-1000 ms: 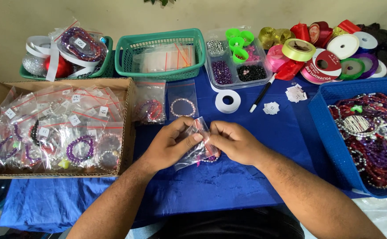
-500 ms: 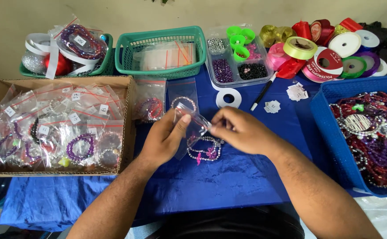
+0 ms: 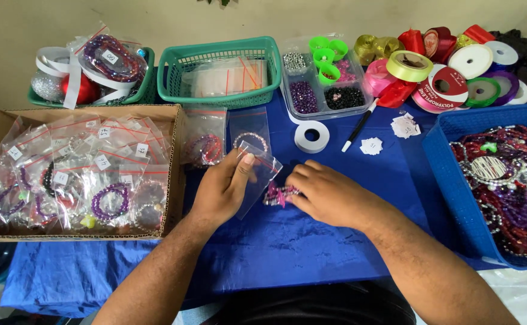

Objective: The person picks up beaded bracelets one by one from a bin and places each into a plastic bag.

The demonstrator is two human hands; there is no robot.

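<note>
Two things sit under my hands on the blue cloth: a small clear zip bag and a beaded bracelet of pink and purple beads. The bag is tilted, pinched in my left hand, thumb flat on its front near the upper edge and fingers curled behind it. The bracelet lies at the bag's 3 o'clock, just beside its lower edge, and my right hand covers its far side, palm down, fingertips closed on the beads. Both forearms come in from 6 o'clock, angled toward each other.

At 12 o'clock from the bag lie two more clear bags with bracelets inside. Farther at 12 stands a green basket of empty bags, and at 1 o'clock a clear compartment box of beads with a white tape roll and a black pen in front of it. Ribbon spools crowd 2 o'clock. A blue tray heaped with bead strands stands at 3 o'clock. At 9 o'clock a cardboard box holds bagged, tagged bracelets.
</note>
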